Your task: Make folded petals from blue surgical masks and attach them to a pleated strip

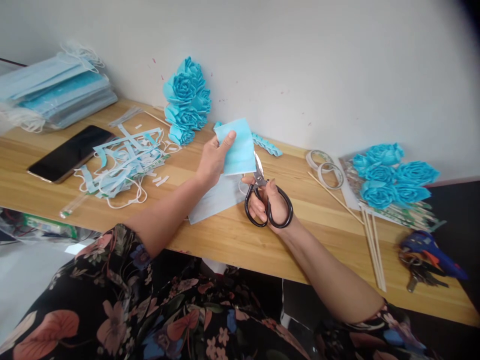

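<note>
My left hand (pixel 213 157) pinches a blue piece of face mask fabric (pixel 240 150) between thumb and fingers and holds it up over the table. In my right hand (pixel 272 202) is a pair of black-handled scissors (pixel 259 177), fingers through the loops. The blades point up along the fabric's right edge; whether they touch it I cannot tell. Under both hands lies a pale blue face mask (pixel 215 200) on the wood, partly covered by my left arm and the fabric. Behind the fabric, a folded blue strip (pixel 267 145) shows in part.
Cut mask scraps (pixel 127 162) and a phone (pixel 71 152) lie left, before stacked masks (pixel 56 90). Blue fabric flowers (pixel 187 100) lean on the wall. At right are tape rolls (pixel 330 175), more flowers (pixel 393 175), wooden sticks (pixel 374 250) and a blue glue gun (pixel 427 252) beside keys (pixel 423 275).
</note>
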`<state>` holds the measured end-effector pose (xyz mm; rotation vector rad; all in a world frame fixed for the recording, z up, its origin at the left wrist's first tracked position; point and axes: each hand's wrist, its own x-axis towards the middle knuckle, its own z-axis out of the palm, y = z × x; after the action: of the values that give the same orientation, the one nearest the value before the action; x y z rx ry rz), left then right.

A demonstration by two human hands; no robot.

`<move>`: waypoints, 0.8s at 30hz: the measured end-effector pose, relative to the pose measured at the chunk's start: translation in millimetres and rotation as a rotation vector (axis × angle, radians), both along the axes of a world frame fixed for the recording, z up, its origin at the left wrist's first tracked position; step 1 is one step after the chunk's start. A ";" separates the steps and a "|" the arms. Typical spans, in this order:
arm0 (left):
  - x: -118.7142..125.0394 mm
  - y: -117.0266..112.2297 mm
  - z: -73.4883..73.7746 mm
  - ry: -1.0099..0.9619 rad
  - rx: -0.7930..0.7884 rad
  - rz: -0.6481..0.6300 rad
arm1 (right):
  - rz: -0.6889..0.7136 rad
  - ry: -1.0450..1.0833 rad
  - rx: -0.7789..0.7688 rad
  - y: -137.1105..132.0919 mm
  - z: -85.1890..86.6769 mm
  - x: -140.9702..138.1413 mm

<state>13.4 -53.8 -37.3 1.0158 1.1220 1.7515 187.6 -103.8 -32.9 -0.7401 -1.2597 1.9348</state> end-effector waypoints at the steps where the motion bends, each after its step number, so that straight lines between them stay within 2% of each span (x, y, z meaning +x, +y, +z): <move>1: 1.3 -1.4 1.3 -0.040 -0.012 -0.072 | 0.002 0.005 0.004 0.4 -0.9 0.3; 4: 2.4 -4.1 3.3 -0.102 -0.038 -0.179 | 0.035 0.007 0.015 1.3 -5.1 1.7; 12: -3.1 3.5 -5.9 -0.049 0.053 0.015 | 0.099 -0.043 -0.003 0.9 -7.1 4.8; 15: -2.7 3.8 -6.3 -0.011 0.028 0.055 | 0.125 -0.038 0.002 0.6 -6.5 5.5; 20: -2.5 2.4 -2.3 -0.045 -0.002 0.060 | 0.192 -0.009 0.016 0.1 -6.2 7.1; 24: -3.1 1.5 -0.2 -0.072 0.010 0.050 | 0.183 -0.023 0.014 0.3 -2.2 7.2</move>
<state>10.3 -52.2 -37.5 0.9310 1.1029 1.8203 194.8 -103.5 -35.0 -0.6619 -1.3954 2.0660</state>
